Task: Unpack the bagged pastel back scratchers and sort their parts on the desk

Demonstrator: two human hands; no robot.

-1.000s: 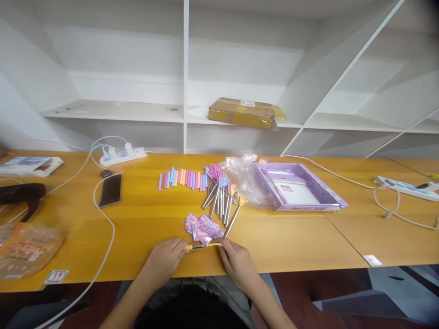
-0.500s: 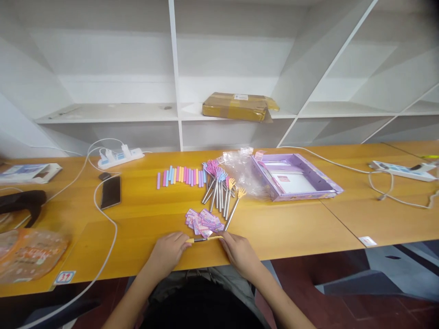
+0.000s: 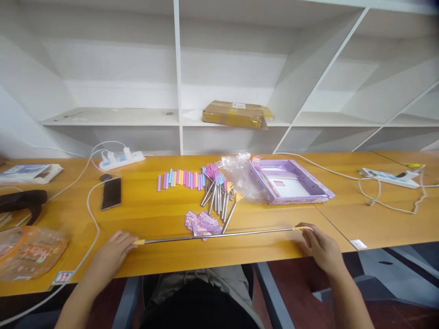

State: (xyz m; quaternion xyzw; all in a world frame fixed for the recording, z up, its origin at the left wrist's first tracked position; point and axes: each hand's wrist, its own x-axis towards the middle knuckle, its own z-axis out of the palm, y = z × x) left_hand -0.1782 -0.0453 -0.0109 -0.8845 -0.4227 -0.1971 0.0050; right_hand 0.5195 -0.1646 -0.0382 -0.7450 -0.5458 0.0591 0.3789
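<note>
A telescopic back scratcher [image 3: 219, 235] stretches long and nearly level across the front of the table, between my two hands. My left hand [image 3: 118, 251] is closed on its yellow handle end. At the other end, my right hand [image 3: 318, 244] grips the yellow claw head. Behind the metal rod lies a loose heap of pink and purple cards [image 3: 203, 223]. Several short back scratchers [image 3: 219, 189] with pink, blue and yellow hand-shaped heads are bunched farther back. Left of them, coloured tubes [image 3: 181, 178] in purple, pink, blue and yellow stand in a row.
A purple open box [image 3: 291, 180] sits at the back right beside crumpled clear plastic [image 3: 240, 176]. To the left are a phone [image 3: 111, 193], a power strip [image 3: 122, 160], a white cable and an orange bag [image 3: 32, 253]. A taped carton [image 3: 236, 114] rests on the shelf.
My hands have moved far apart, left and right. The back scratcher between them has been pulled out from short to full length.
</note>
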